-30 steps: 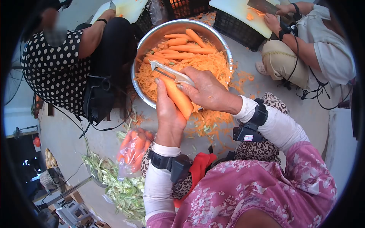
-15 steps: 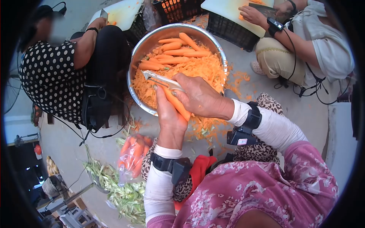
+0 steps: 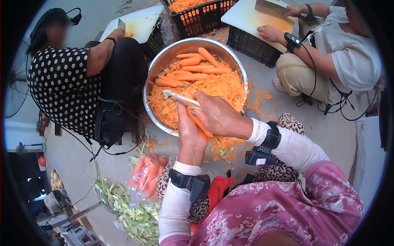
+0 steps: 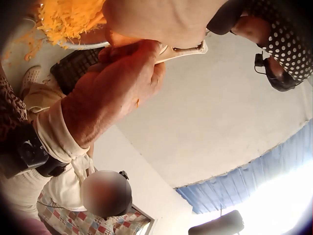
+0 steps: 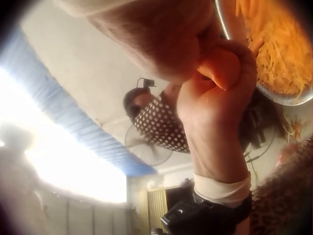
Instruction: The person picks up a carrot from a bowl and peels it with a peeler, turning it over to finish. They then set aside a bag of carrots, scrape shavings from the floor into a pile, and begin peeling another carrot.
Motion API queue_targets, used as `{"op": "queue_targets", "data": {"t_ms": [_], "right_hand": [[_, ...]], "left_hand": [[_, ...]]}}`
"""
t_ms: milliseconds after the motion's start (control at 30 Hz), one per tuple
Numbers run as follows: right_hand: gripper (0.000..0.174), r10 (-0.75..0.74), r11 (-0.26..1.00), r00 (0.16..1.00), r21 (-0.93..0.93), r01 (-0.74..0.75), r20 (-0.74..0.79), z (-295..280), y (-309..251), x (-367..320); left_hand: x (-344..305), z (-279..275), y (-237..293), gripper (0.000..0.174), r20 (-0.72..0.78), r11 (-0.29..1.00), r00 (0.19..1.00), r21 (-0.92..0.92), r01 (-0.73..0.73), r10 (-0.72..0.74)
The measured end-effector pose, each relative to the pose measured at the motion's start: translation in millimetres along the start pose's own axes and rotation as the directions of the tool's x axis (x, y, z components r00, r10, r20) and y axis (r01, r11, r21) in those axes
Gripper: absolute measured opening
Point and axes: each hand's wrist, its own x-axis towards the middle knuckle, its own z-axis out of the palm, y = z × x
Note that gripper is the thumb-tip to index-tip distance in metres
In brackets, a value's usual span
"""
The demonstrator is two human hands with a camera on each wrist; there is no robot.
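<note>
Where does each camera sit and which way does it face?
Head: on the head, facing down at the bowl; left hand and right hand show.
Left wrist: on that wrist, facing up; right hand gripping the peeler shows.
Right wrist: on that wrist, facing up; left hand gripping the carrot shows.
Shared: head and right wrist both show bowl and carrot.

Peeler (image 3: 179, 97) and right hand (image 3: 219, 115) farther down the carrot (image 3: 200, 122), closer to left hand (image 3: 191, 133).

I read carrot (image 3: 200, 123): orange, slanted, butt end gripped in left hand (image 3: 191, 133), over steel bowl's (image 3: 152, 69) near rim | peeler (image 3: 177, 97): pale handle, metal head, laid along carrot's upper end, held by right hand (image 3: 219, 115)
</note>
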Motion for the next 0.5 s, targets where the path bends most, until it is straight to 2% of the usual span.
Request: {"op": "queue_targets", "data": {"t_ms": [167,233,300,367,400,433,500], "right_hand": [[0.030,0.051,0.999,0.998,-0.004,-0.051,0.049,-3,-1,0],[0.033,0.040,0.999,0.997,0.019,-0.041,0.060,-9,-4,4],[0.032,0.038,0.998,0.998,0.042,-0.040,0.052,-12,0,7],[0.026,-0.063,0.980,0.996,0.184,0.072,-0.055,-14,4,15],[0.024,-0.053,0.969,0.994,0.236,0.073,-0.090,-17,5,17],[0.024,-0.058,0.965,0.995,0.252,0.077,-0.084,-19,8,22],[0.022,-0.098,0.968,0.982,0.214,0.132,-0.164,-30,12,25]], "left_hand": [[0,-3,1,0.050,0.006,1.000,1.000,-0.002,-0.004,0.005],[-3,6,8,0.051,0.090,1.000,0.996,-0.019,-0.020,0.021],[2,0,9,0.052,0.097,0.999,0.995,-0.032,-0.028,0.031],[-2,7,17,0.049,0.095,0.996,0.993,-0.052,-0.070,0.075],[2,4,19,0.052,0.091,0.989,0.988,-0.094,-0.113,0.121],[2,-1,25,0.052,0.078,0.989,0.988,-0.087,-0.124,0.130],[1,-6,30,0.056,0.116,0.995,0.989,0.002,-0.097,0.096]]}}
